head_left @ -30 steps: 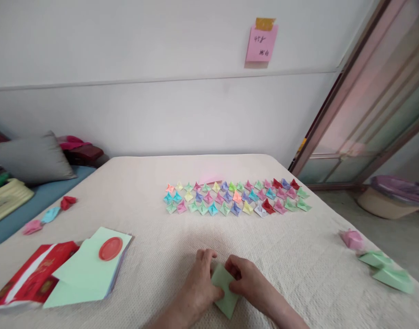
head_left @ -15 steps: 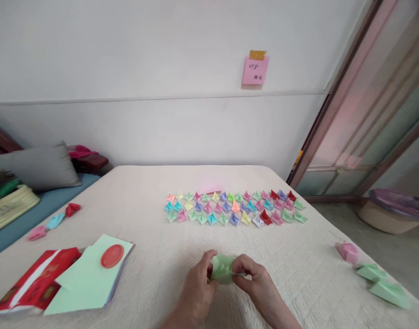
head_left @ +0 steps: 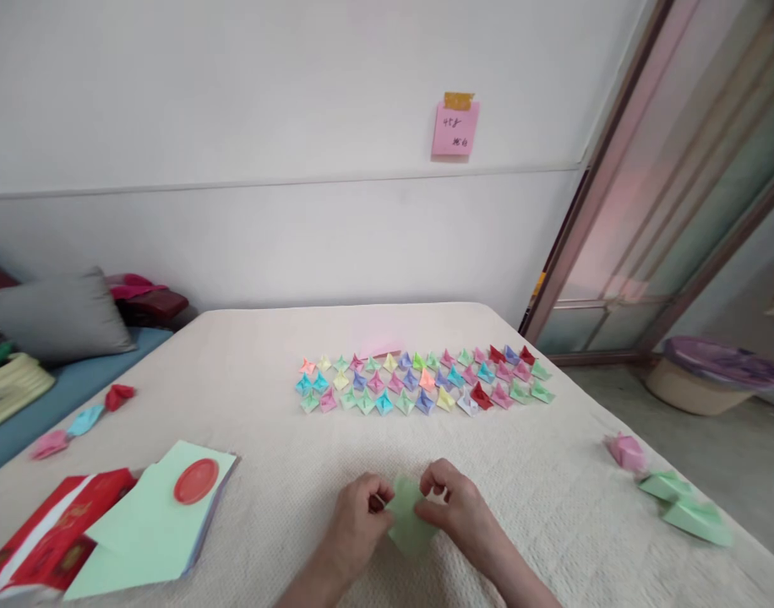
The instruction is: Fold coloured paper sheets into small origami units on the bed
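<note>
Paper [head_left: 412, 534], pale green and blurred, low over the pale cover [head_left: 520, 473]; clamped at its right edge in the right hand [head_left: 454, 498], met at its left edge by the left hand [head_left: 360, 511] (pinched or not, impossible to tell). Well leftward, red disc [head_left: 196, 481] on green sheets [head_left: 139, 540]. Beyond, folded pieces [head_left: 384, 403] in three rows. Farthest, pink note [head_left: 455, 131] taped to the wall [head_left: 298, 101].

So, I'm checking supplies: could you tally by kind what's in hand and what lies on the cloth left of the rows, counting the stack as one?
Held paper: 1
Stack: 1
Packet: 1
Disc: 1
Folded pieces: 3
Total: 7
</note>
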Tool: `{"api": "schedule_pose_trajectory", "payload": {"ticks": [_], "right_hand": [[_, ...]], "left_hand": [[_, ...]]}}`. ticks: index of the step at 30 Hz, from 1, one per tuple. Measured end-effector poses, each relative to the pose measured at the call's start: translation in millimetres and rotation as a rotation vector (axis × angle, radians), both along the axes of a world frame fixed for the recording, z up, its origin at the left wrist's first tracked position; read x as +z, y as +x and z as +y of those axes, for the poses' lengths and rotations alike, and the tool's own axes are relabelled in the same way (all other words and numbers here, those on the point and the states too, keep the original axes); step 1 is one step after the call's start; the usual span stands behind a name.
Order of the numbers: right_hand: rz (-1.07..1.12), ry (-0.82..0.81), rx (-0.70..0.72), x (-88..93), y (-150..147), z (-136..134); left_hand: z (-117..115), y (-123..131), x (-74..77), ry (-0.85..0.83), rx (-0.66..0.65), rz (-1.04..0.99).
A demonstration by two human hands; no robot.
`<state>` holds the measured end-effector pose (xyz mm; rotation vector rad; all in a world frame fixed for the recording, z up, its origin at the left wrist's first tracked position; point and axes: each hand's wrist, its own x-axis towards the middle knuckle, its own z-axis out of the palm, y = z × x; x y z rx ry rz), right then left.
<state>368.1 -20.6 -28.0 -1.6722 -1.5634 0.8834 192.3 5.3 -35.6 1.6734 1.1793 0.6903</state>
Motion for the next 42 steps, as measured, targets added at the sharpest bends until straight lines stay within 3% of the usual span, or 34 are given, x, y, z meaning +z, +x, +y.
{"api": "schedule_pose_trajectory", "payload": {"ticks": [7,15,27,35,42], "right_hand": [[-0.097,-0.109,0.093,-21.5,-9,14],[-0.276,-0.076,0.076,-24.3,-16,6],[-0.222,0.029,0.119,-25.1,-2,-6],[-0.183,0.059,0.104,-38.7,-10,0],[-0.142,0.116,0.072,-36.2,-15,-5]], "left_hand": [[13,-8,-17.7,-0.060,-0.005,0.094],[8,-2,-32.4,0.031,0.051,0.232],[-9,-3,-30.0,0.153,-0.057,0.143],[-1,-7,-37.4,0.158,-0.036,0.160],[5,-11,-39.6,0.179,-0.070,0.196]]}}
